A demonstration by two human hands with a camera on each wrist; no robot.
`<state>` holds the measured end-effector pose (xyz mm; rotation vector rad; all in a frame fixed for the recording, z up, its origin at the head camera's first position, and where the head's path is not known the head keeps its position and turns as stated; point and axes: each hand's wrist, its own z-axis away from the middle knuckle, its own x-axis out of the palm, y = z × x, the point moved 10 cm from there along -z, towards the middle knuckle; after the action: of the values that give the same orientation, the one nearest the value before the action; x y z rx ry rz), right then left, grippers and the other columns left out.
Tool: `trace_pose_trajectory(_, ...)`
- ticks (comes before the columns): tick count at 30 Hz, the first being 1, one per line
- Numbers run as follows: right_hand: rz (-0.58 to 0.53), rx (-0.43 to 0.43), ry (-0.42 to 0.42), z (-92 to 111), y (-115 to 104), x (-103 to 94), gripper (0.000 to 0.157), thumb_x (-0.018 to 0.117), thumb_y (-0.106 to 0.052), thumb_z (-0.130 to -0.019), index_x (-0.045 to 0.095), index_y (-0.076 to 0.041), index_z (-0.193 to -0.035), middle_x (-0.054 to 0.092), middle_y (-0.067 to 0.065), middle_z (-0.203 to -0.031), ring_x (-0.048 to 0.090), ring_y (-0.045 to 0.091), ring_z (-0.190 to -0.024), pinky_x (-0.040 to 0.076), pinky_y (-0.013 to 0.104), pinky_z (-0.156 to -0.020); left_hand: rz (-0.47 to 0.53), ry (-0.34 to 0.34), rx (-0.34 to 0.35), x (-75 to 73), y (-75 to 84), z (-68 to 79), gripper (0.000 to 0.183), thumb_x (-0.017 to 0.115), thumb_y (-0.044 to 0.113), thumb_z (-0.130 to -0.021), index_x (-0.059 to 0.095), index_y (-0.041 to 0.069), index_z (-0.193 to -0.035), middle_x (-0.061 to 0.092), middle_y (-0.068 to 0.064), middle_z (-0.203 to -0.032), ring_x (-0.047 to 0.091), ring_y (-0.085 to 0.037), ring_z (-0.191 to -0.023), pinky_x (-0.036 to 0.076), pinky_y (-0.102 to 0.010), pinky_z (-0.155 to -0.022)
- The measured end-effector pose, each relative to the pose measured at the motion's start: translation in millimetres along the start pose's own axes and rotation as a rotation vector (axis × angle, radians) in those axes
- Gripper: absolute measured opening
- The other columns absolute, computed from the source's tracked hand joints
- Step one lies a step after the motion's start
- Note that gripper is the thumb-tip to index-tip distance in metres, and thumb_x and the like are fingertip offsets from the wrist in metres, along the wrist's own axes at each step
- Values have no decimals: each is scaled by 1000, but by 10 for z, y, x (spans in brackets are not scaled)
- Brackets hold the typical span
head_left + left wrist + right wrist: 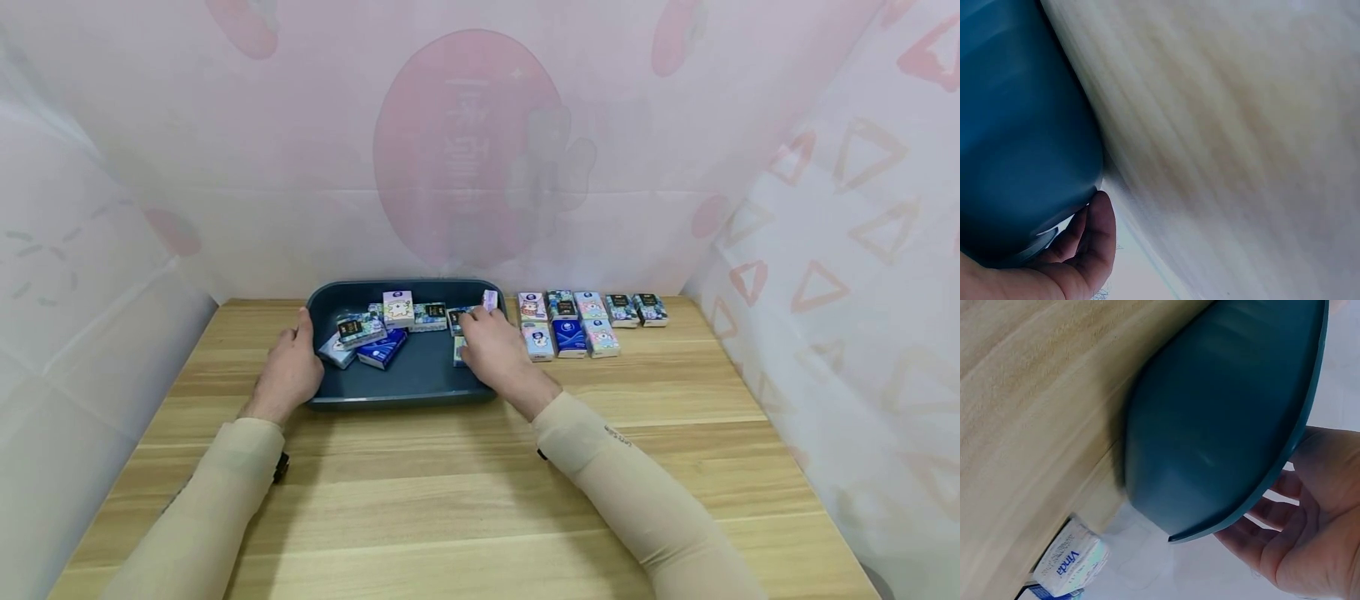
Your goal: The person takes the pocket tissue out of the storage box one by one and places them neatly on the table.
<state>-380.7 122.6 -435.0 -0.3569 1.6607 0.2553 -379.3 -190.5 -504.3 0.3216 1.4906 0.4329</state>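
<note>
As the head view shows, packs [384,348] lie in the tray [405,402] and, past a narrow gap, right of it. Left wrist: the left hand [1069,272] grips its left end. Right wrist: the right hand [1319,519] overhangs the rim, any pinch hidden; one pack [1067,561] reads “Vinda”.

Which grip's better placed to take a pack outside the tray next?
Probably the right grip: it's over the right end of the tray, nearer the outside packs; the left grip holds the opposite end.
</note>
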Motion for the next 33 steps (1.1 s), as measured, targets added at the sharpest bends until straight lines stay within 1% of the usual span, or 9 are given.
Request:
trace_pose_trajectory(8,64,45,72,-104,154,5,56,87,-30,-108,71,-7,-156,69,17,-162,67,37,-150,65,51,-119,-5,3,3,2,4,3,88,42,1,-114,-8,-1,-186,32,-55,-172,60,-66,-136,53,-82,-120)
trace_pose_trajectory(14,97,147,10,-177,321,125,71,84,-37,-110,60,-3,-168,62,18,-172,59,38,-161,56,53,-132,6,-2,-6,12,-9,-2,88,41,0,-114,-10,0,-186,31,-54,-173,58,-65,-139,51,-83,-122)
trace_pose_trajectory(17,97,130,6,-265,397,271,72,81,-39,-111,60,-3,-169,61,18,-174,58,37,-163,54,53,-134,4,-2,-6,12,-9,-5,88,41,0,-114,-9,0,-186,31,-54,-173,58,-66,-141,51,-83,-122)
trace_pose_trajectory(22,51,79,-9,-312,346,304,68,78,-33,-114,58,-3,-171,56,18,-180,56,40,-165,49,52,-139,8,-4,-11,8,-17,-9,87,41,1,-115,-8,0,-186,29,-54,-174,56,-67,-143,50,-83,-123)
trace_pose_trajectory(24,-12,63,-5,-336,311,305,65,79,-23,-112,58,-1,-170,56,20,-179,59,43,-161,51,57,-136,8,-5,-13,7,-21,-10,87,41,1,-115,-8,0,-187,29,-54,-175,55,-67,-144,49,-84,-123)
trace_pose_trajectory(28,-44,12,67,-609,473,704,58,75,-15,-111,61,-3,-167,59,20,-175,69,41,-147,59,53,-128,9,-10,-18,9,-23,-5,87,42,1,-115,-8,0,-187,27,-54,-176,53,-69,-147,48,-85,-124)
trace_pose_trajectory(30,-58,1,95,-617,464,687,54,72,-12,-113,63,-3,-165,61,21,-172,74,41,-139,63,53,-122,9,-10,-19,8,-18,-1,87,42,1,-115,-8,0,-187,27,-54,-176,53,-69,-147,48,-84,-124)
trace_pose_trajectory(32,-40,19,69,-525,362,482,50,68,-9,-116,63,-2,-165,61,21,-173,77,38,-136,66,46,-118,10,-7,-19,7,-16,1,87,42,2,-115,-7,0,-187,28,-53,-176,54,-68,-146,48,-84,-124)
trace_pose_trajectory(33,-41,23,72,-531,362,485,50,68,-10,-116,63,-3,-165,60,21,-174,79,37,-134,68,45,-115,10,-4,-18,7,-17,0,87,42,2,-115,-7,0,-187,28,-53,-176,54,-68,-146,49,-84,-124)
